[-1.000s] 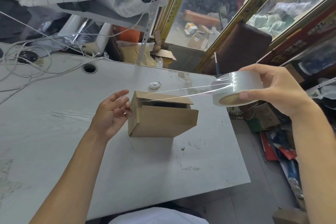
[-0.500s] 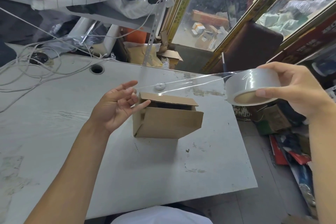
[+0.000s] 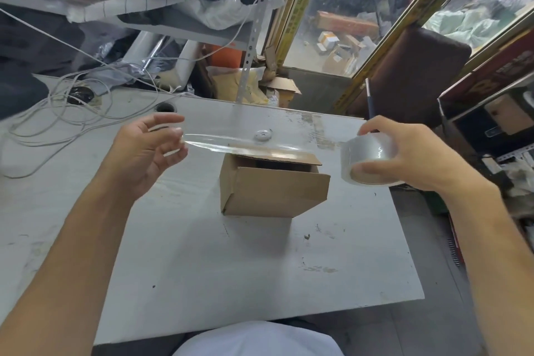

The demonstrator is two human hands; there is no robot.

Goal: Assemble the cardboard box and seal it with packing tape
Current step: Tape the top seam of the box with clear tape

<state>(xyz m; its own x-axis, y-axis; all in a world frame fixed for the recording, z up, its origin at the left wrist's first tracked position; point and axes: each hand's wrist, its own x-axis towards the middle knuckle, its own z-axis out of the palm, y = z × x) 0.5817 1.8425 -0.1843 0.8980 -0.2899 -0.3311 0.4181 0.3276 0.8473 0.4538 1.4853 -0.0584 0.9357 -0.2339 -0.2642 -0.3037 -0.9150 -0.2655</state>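
The left hand (image 3: 147, 153) is up above the table (image 3: 173, 254), palm turned inward, fingers loosely spread, with the free end of the strip (image 3: 245, 147) stuck to or pinched at its fingertips (image 3: 176, 131); blur hides the exact contact. The right hand (image 3: 410, 159) grips the roll (image 3: 370, 159), thumb across the near face and fingers over the top. Between the two, the clear strip runs taut and nearly level, just above the box (image 3: 271, 191). The box sits on the table between the hands, its top not fully closed: the far flap lies over the opening, a dark gap shows beneath it, and the near flap tilts outward. To do this step well, I judge the flaps should be pressed flat and meeting before the tape comes down, or the seal will bridge a gap. The strip looks long enough to overhang both sides, so centre it over the seam, keep it tight to avoid wrinkles, and lower the left end first onto the box's left side, then smooth toward the roll. Letting it sag risks it sticking to itself or catching the raised flap early.
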